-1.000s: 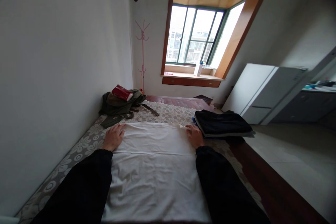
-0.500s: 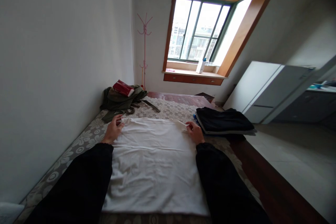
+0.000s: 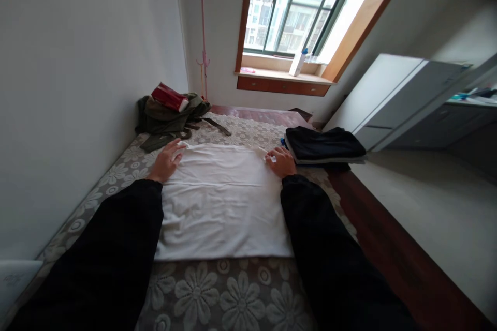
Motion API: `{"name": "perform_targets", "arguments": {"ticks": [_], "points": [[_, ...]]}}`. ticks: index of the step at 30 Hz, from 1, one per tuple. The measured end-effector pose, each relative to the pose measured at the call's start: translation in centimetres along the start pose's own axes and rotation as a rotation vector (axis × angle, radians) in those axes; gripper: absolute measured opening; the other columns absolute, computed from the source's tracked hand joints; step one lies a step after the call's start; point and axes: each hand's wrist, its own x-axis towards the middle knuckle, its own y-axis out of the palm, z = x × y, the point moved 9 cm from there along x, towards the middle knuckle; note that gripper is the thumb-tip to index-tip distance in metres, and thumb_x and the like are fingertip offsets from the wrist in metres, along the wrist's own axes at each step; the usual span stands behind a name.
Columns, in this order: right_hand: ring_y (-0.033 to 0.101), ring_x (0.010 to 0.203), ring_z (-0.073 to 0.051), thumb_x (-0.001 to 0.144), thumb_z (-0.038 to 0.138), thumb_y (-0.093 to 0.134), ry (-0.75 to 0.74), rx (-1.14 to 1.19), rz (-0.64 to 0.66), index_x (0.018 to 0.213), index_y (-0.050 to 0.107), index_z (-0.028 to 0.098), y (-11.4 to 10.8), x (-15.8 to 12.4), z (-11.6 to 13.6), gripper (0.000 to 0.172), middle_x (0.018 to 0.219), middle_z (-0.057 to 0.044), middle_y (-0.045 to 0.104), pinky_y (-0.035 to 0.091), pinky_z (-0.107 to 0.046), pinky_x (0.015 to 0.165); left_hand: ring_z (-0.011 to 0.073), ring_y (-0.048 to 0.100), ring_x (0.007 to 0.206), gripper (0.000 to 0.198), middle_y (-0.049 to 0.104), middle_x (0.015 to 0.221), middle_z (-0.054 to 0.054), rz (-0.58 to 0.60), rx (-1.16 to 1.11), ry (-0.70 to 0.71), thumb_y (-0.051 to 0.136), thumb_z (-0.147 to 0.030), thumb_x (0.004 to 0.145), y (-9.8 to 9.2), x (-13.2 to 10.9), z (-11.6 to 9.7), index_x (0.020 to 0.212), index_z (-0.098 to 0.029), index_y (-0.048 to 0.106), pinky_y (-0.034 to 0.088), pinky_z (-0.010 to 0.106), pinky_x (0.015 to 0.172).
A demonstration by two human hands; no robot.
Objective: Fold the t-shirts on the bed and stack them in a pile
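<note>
A white cloth (image 3: 223,207), lightly wrinkled, lies spread flat on a bed with a floral cover (image 3: 202,295). At its far left corner is my left hand (image 3: 166,160), the thumb and fingers closed on the cloth's edge. My right hand (image 3: 281,161) is at the far right corner, its bent fingers pinching the fabric there. A stack of dark folded clothes (image 3: 322,145) lies just beyond my right hand.
An olive backpack (image 3: 155,117) with a red packet (image 3: 170,97) on top rests by the left wall. Behind the bed stand a pink coat rack (image 3: 202,26) and a window ledge with a white bottle (image 3: 297,63). A white fridge (image 3: 373,98) is at the right.
The view has tilted further down, so more of the bed cover shows in front of the cloth. Both hands remain at the cloth's far corners.
</note>
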Motion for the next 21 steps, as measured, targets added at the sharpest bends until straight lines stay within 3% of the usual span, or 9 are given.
{"name": "perform_targets", "arguments": {"ticks": [3, 6, 10, 13, 15, 18, 21], "points": [[0.065, 0.102, -0.027, 0.088, 0.030, 0.077, -0.075, 0.046, 0.156, 0.101, 0.079, 0.023, 0.5, 0.2, 0.1, 0.015, 0.101, -0.007, 0.072, 0.050, -0.039, 0.103, 0.0341, 0.036, 0.164, 0.059, 0.041, 0.173, 0.019, 0.015, 0.046, -0.029, 0.060, -0.028, 0.096, 0.4, 0.0, 0.4, 0.154, -0.014, 0.058, 0.031, 0.056, 0.137], [0.066, 0.090, -0.021, 0.085, 0.026, 0.076, -0.085, 0.118, 0.218, 0.103, 0.079, 0.017, 0.5, 0.4, -0.5, 0.021, 0.099, -0.007, 0.072, 0.053, -0.034, 0.091, 0.0340, 0.046, 0.159, 0.052, 0.043, 0.172, 0.020, -0.042, 0.050, -0.058, 0.061, -0.020, 0.097, 0.0, 0.1, 0.8, 0.147, -0.011, 0.065, 0.043, 0.056, 0.131], [0.062, 0.079, -0.019, 0.090, 0.027, 0.069, 0.012, 0.175, 0.094, 0.088, 0.072, 0.018, -0.3, 0.8, -1.3, 0.010, 0.088, -0.005, 0.071, 0.051, -0.034, 0.083, 0.0268, 0.048, 0.157, 0.044, 0.043, 0.174, 0.011, -0.040, 0.021, -0.079, 0.064, -0.012, 0.097, -0.3, 0.5, 0.7, 0.140, -0.013, 0.069, 0.048, 0.046, 0.129], [0.058, 0.076, -0.018, 0.091, 0.031, 0.067, 0.098, 0.314, -0.055, 0.086, 0.065, 0.019, -2.1, 1.5, -1.8, 0.013, 0.080, -0.001, 0.064, 0.051, -0.033, 0.078, 0.0236, 0.052, 0.152, 0.036, 0.049, 0.169, 0.011, -0.047, 0.017, -0.141, 0.070, -0.017, 0.100, -0.9, 1.3, 0.4, 0.133, -0.004, 0.070, 0.042, 0.039, 0.131], [0.053, 0.070, -0.015, 0.091, 0.032, 0.069, 0.115, 0.457, -0.109, 0.083, 0.060, 0.020, -4.0, 2.1, -1.9, 0.017, 0.075, 0.002, 0.058, 0.049, -0.031, 0.072, 0.0231, 0.055, 0.149, 0.041, 0.053, 0.165, 0.012, -0.062, -0.020, -0.182, 0.069, -0.027, 0.104, -1.4, 1.8, -0.2, 0.132, 0.004, 0.067, 0.042, 0.035, 0.128], [0.049, 0.065, -0.011, 0.092, 0.037, 0.070, 0.102, 0.711, -0.106, 0.081, 0.055, 0.022, -8.1, 2.5, -1.5, 0.024, 0.073, 0.005, 0.052, 0.045, -0.026, 0.065, 0.0281, 0.057, 0.145, 0.054, 0.051, 0.165, 0.016, -0.100, -0.119, -0.158, 0.058, -0.038, 0.109, -3.1, 1.8, -3.1, 0.136, 0.009, 0.061, 0.049, 0.038, 0.119], [0.051, 0.066, -0.011, 0.094, 0.040, 0.069, 0.079, 0.918, -0.082, 0.084, 0.052, 0.024, -13.4, 0.6, 0.3, 0.026, 0.077, 0.005, 0.052, 0.046, -0.026, 0.065, 0.0337, 0.058, 0.144, 0.058, 0.053, 0.163, 0.015, -0.154, -0.141, 0.003, 0.052, -0.043, 0.112, -6.5, -0.1, -8.8, 0.137, 0.008, 0.061, 0.052, 0.049, 0.116]]}}
